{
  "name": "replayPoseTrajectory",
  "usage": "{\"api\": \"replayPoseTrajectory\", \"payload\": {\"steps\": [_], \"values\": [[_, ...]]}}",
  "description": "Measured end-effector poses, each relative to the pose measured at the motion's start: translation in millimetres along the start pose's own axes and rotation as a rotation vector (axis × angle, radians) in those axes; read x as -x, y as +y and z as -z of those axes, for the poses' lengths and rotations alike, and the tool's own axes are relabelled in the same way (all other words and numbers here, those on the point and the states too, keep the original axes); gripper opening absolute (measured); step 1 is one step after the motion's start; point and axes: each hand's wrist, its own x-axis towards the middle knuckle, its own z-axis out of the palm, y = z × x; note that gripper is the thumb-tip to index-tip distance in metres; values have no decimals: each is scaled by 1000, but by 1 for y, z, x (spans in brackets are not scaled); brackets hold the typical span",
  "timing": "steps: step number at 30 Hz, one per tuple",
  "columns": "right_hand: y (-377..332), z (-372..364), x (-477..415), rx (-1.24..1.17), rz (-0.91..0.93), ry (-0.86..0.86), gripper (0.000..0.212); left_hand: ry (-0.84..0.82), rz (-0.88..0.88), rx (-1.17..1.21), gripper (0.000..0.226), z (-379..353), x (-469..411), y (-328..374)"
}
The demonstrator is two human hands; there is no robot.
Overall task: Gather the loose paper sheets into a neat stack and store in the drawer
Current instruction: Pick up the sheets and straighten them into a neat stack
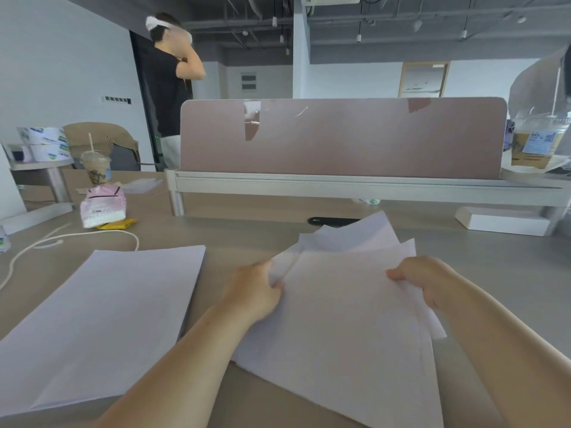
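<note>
Item one, as I read it from my end: left hand (253, 291), lower centre of the frame, fingers curled and pinched onto the left edge of the loose sheets (346, 319). Item two: right hand (423, 282), right of centre, closed on the right edge of the same sheets, thumb on top. The two hands sit apart with the paper spanning between them. The loose sheets are white, fanned and out of square; several corners splay toward the upper centre, and the near edge runs down to the bottom of the frame, resting on the desk (253, 239). Item three: a flat paper stack (105, 319), lower left, lying on the desk just beside my left forearm, edges roughly aligned, untouched by either hand. Item four: white cord (92, 234), looping across the desk at left, above the stack. Item five: pink packet (103, 208) on a yellow pouch (119, 224), left of centre. Item six: iced drink cup (95, 168) with straw, upper left. Item seven: pink divider panel (340, 137), across the middle. Item eight: white box (502, 220), right, under the divider rail. Item nine: a standing person (168, 78) in a dark top, upper left. I cannot see a drawer from here.
</note>
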Motion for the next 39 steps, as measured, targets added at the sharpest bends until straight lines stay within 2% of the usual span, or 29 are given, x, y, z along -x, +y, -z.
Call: {"api": "replayPoseTrajectory", "payload": {"steps": [2, 5, 7, 8, 10, 12, 14, 16, 19, 21, 23, 26, 29, 31, 34, 39], "values": [[4, 7, -11, -108, 27, 61, 45, -55, -73, -63, 30, -3, 2, 2], [-2, 15, -6, -231, 45, 141, 41, 151, -53, 22, 28, 0, 1, 10], [-11, 19, 11, -312, 49, 139, 40, 209, 24, 205, 14, 3, 0, 15], [-16, 21, 19, -344, 46, 86, 40, 169, 99, 340, 4, 4, 0, 18], [-22, 25, 29, -404, 6, 38, 54, 50, 235, 664, 8, 5, -1, 20], [-24, 27, 38, -378, -24, -59, 47, -16, 359, 879, 6, 12, -2, 18], [-22, 22, 38, -298, -95, -135, 27, -96, 413, 867, 26, 17, -3, 14], [-17, 17, 30, -191, -106, -219, 25, -172, 418, 701, 48, 17, -3, 12], [-15, 7, 26, -70, -32, -254, 6, -194, 349, 556, 41, 11, 1, 13], [-15, 1, 28, -10, 31, -293, 15, -108, 226, 448, 41, 8, 2, 10], [-14, -3, 31, -12, 80, -339, 22, 56, 93, 324, 37, 14, 7, 16], [-20, -8, 46, -91, 217, -353, 20, 228, 66, 553, 35, 36, 11, 24], [-42, -16, 73, -261, 466, -238, 16, 384, 11, 710, 37, 77, 17, 25], [-60, -27, 95, -304, 608, -177, 16, 460, -69, 692, 33, 108, 24, 21], [-83, -56, 132, -333, 747, -191, 18, 611, -157, 586, 27, 153, 42, 3], [-113, -116, 188, -412, 903, -245, 24, 752, -165, 608, 40, 213, 78, -45]]}}
